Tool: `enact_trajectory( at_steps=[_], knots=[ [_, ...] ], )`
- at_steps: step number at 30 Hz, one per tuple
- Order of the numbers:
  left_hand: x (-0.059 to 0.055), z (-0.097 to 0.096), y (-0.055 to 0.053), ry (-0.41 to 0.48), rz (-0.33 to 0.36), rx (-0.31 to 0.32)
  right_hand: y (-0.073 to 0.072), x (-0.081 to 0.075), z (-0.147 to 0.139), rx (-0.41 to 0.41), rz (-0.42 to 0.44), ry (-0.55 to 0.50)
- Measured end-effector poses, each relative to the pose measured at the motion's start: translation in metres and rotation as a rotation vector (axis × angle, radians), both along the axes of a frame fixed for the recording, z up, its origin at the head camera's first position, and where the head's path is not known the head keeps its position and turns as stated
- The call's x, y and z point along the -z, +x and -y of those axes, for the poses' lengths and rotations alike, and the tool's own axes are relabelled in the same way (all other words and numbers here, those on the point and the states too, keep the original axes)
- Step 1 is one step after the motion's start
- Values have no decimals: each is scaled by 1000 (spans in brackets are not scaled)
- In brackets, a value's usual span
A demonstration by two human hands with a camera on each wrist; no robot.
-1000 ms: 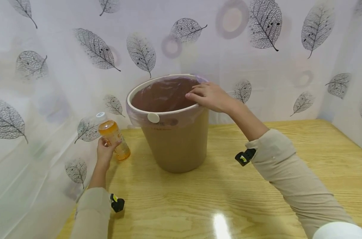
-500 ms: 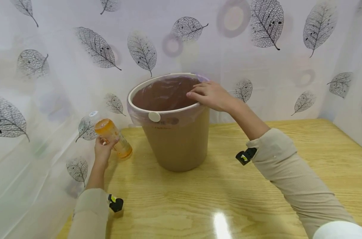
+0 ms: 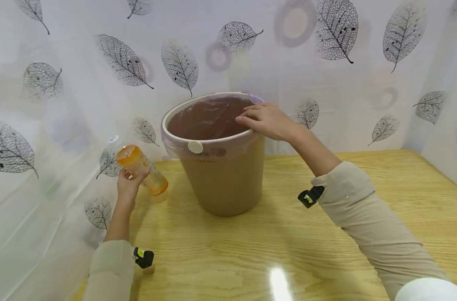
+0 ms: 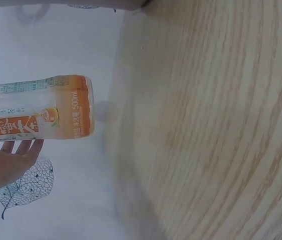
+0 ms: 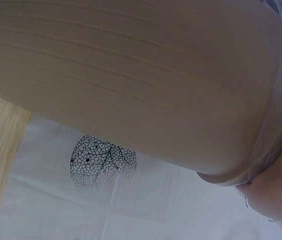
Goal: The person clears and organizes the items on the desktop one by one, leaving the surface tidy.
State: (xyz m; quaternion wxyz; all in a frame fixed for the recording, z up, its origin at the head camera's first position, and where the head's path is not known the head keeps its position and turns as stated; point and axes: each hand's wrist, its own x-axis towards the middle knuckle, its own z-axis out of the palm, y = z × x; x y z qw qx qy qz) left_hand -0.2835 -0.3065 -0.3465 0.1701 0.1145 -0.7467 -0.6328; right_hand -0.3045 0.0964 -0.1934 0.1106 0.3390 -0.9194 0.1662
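My left hand [image 3: 128, 187] grips a plastic drink bottle [image 3: 155, 181] around its middle, left of the bin in the head view. The bottle leans to the left, with its clear top and pale cap uppermost. Its orange-banded label [image 4: 20, 122] shows in the left wrist view, where the base points toward the wooden table. At the right side of the tan trash can [image 3: 224, 184], my right hand [image 3: 268, 121] holds the rim, fingers bent over the edge. A thin translucent purplish bin liner [image 3: 172, 144] is folded outward over that rim.
The bin stands upright on a light wooden table [image 3: 213, 251], near the back. A pale curtain with leaf prints [image 3: 251, 75] hangs behind it and along the left side, close to the bottle. Each wrist carries a small black camera [image 3: 310, 196].
The bottle has tilted further left and shifted slightly, its cap end swinging left as my left hand moved a little left with it. My right hand stays at the rim.
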Motion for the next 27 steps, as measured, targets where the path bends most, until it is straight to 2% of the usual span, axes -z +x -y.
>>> enact_trajectory(
  at_steps=[9,17,22,27],
  knots=[
    [-14,-11,1,-21,-28,19,0,0,1,3,8,0],
    [-33,-19,1,-24,-48,41,-1,0,0,-3,2,-7],
    [-45,-21,3,-14,-52,57,-1,1,0,-3,4,-9],
    [-55,-26,5,51,-102,63,-2,1,0,4,13,-11]
  ],
)
